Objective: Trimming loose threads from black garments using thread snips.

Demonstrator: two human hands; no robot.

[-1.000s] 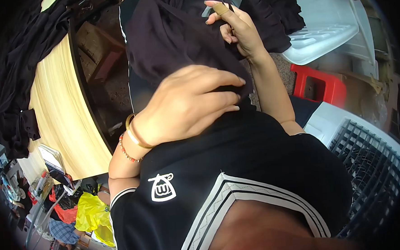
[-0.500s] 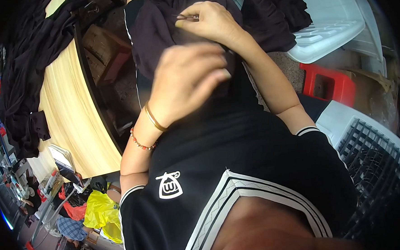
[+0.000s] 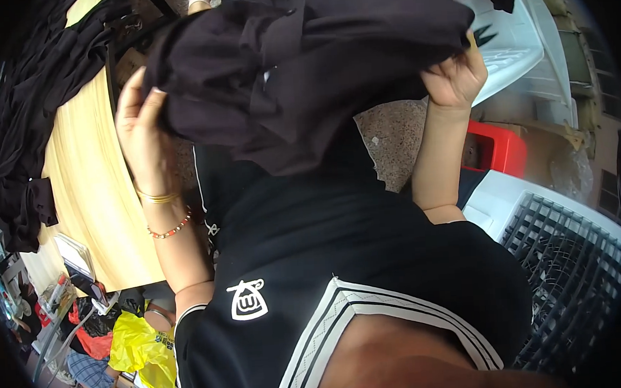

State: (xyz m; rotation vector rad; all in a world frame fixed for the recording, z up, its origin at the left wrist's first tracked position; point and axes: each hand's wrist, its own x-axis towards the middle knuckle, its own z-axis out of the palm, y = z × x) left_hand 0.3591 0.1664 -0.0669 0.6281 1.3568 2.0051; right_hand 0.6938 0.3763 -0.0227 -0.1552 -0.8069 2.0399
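A dark purplish-black garment [image 3: 276, 76] is spread in the air between my two hands, above my lap. A small button and a stitched strip show on its upper part. My left hand [image 3: 142, 122] is closed at the garment's left edge, thumb and fingers pinching the cloth. At the other end my right hand [image 3: 457, 77] grips the cloth near its corner. Dark pointed blades [image 3: 483, 34], like those of thread snips, stick out beside the right fingers; the rest of that tool is hidden.
On the left, dark cloth [image 3: 32, 117] lies heaped along a pale wooden table [image 3: 88, 170]. A white plastic chair [image 3: 504, 61] with dark cloth over it stands far right. Nearer are a red stool [image 3: 508, 152] and a white-rimmed dark grid basket [image 3: 566, 251]. A yellow bag [image 3: 142, 350] lies lower left.
The garment has risen from my lap and is stretched out. My left hand has moved left and my right hand right, both now holding cloth.
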